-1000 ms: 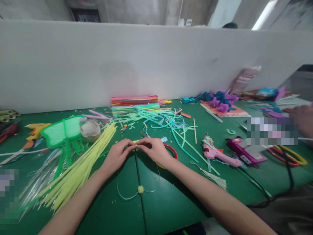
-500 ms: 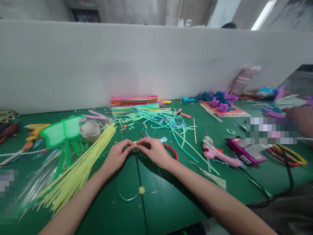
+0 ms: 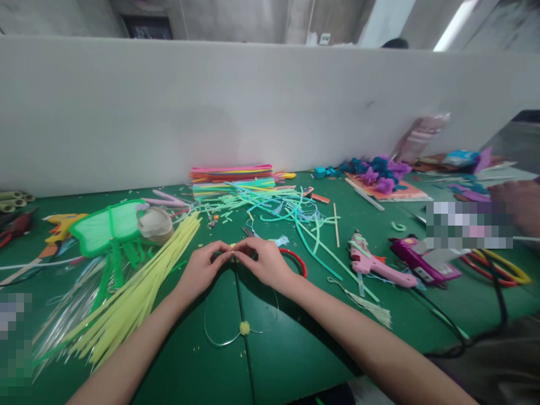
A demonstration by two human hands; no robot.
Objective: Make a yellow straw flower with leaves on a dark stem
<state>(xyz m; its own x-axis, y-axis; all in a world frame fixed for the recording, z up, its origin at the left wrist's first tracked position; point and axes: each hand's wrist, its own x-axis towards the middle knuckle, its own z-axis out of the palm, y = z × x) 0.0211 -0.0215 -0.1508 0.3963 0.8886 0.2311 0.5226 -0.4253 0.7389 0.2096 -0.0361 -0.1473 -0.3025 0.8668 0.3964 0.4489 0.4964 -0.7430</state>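
Observation:
My left hand (image 3: 208,265) and my right hand (image 3: 264,260) meet over the green table, each in a pinch. Between their fingertips is a small yellow piece (image 3: 234,260), mostly hidden by the fingers. Just below lies a small yellow flower-like ball (image 3: 244,328) on a thin clear line (image 3: 217,341), whose curve runs up toward both hands. Red-handled scissors (image 3: 300,261) lie partly under my right hand. Beside my left forearm is a bundle of yellow fuzzy stems (image 3: 143,287).
A green fan-shaped piece (image 3: 112,228) and a yellow glue gun (image 3: 63,228) lie left. Coloured stems (image 3: 232,175) are piled at the back. To the right are a pink glue gun (image 3: 375,267), a purple glue gun (image 3: 422,261) with black cable, and another person's blurred hand (image 3: 517,205).
My fingertips have shifted very slightly around the yellow piece, so less of it shows. The yellow ball and the other things on the table stay where they were.

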